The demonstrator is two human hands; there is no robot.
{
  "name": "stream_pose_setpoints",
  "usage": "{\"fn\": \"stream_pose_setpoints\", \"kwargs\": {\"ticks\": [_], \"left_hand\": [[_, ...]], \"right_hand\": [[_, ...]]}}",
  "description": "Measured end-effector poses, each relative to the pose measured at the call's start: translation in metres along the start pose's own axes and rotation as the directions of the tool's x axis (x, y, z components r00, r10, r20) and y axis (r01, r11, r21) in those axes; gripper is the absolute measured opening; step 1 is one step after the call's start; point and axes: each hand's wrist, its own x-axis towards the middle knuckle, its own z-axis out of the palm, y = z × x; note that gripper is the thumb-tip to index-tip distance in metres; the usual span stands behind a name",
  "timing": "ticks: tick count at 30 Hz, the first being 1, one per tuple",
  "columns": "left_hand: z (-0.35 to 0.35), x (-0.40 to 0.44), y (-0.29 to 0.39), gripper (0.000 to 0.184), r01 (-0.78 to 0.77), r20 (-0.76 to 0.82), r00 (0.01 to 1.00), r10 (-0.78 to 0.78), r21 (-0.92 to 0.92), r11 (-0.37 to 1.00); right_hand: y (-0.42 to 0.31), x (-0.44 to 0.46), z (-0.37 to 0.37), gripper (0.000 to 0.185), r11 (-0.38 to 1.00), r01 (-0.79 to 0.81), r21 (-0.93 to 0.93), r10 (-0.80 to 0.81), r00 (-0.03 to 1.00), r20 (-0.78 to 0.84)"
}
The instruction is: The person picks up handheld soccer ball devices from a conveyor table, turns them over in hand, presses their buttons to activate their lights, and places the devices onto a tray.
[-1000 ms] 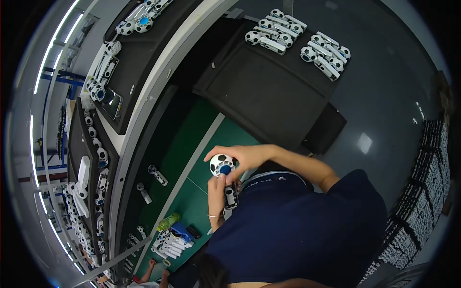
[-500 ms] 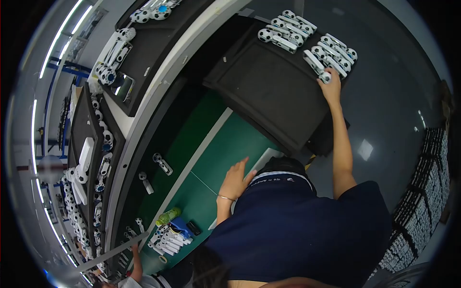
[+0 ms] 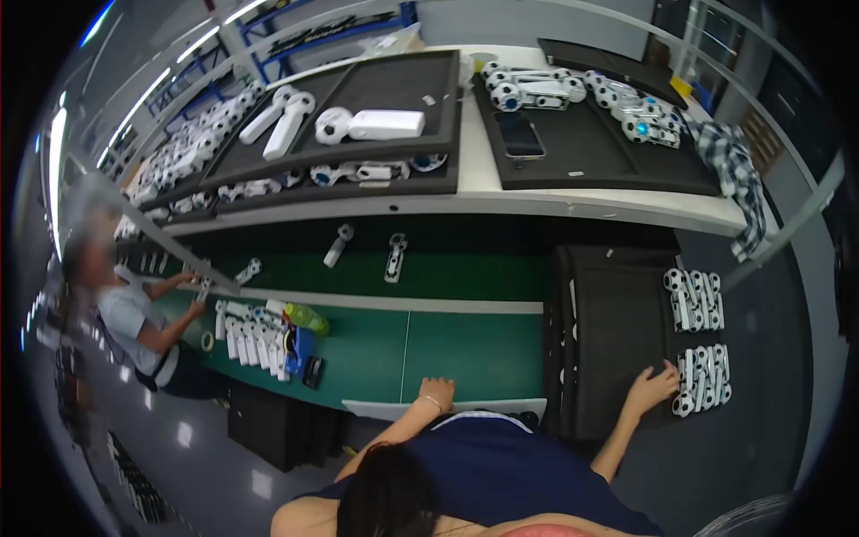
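My right hand (image 3: 652, 389) is at the right, its fingers apart and nothing in them. It reaches over the dark foam tray (image 3: 617, 358), its fingertips beside the nearer group of white football-patterned devices (image 3: 702, 380). A second group of such devices (image 3: 693, 300) lies just beyond, in a neat row. My left hand (image 3: 438, 391), with a bracelet at the wrist, rests by the front edge of the green table (image 3: 367, 349), near a pale bar (image 3: 385, 410). Its fingers are foreshortened but look loosely extended, with nothing in them.
A green bottle (image 3: 306, 319), a blue holder (image 3: 298, 349) and several white devices (image 3: 255, 340) occupy the table's left part. A co-worker (image 3: 143, 313) handles a device at far left. Overhead, a shelf (image 3: 483, 192) carries foam trays, devices and a phone (image 3: 521, 134).
The view has turned and levelled, bringing the shelf across the top. My right hand has come off the device it was touching in the nearer group. My left hand has lowered to the table edge.
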Motion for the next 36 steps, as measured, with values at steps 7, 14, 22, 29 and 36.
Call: {"fn": "stream_pose_setpoints", "kwargs": {"ticks": [7, 14, 22, 29, 36], "left_hand": [[0.0, 0.008, 0.016, 0.033, -0.119, -0.051, 0.991, 0.122, 0.05, 0.992], [0.055, 0.025, 0.001, 0.045, -0.258, -0.457, 0.885, -0.093, -0.644, 0.72], [0.039, 0.002, -0.054, 0.062, 0.117, 0.077, 0.992, -0.102, -0.239, 0.964], [0.024, 0.014, -0.163, 0.059, 0.209, 0.153, 0.977, -0.15, -0.522, 0.827], [-0.023, 0.157, -0.311, 0.057, 0.016, -0.323, 0.898, -0.3, -0.656, 0.755]], "right_hand": [[-0.22, -0.103, 0.034, 0.03, 0.523, 0.184, 0.832, -0.774, 0.511, 0.374], [-0.368, -0.157, -0.066, 0.054, 0.226, -0.174, 0.958, -0.92, -0.36, 0.152], [-0.451, -0.162, 0.004, 0.029, 0.047, -0.25, 0.967, -0.989, -0.145, 0.01], [-0.438, -0.213, 0.245, 0.027, 0.678, 0.268, 0.684, -0.732, 0.168, 0.66], [-0.498, -0.242, 0.329, 0.056, 0.943, 0.292, 0.157, -0.265, 0.38, 0.886]]}}
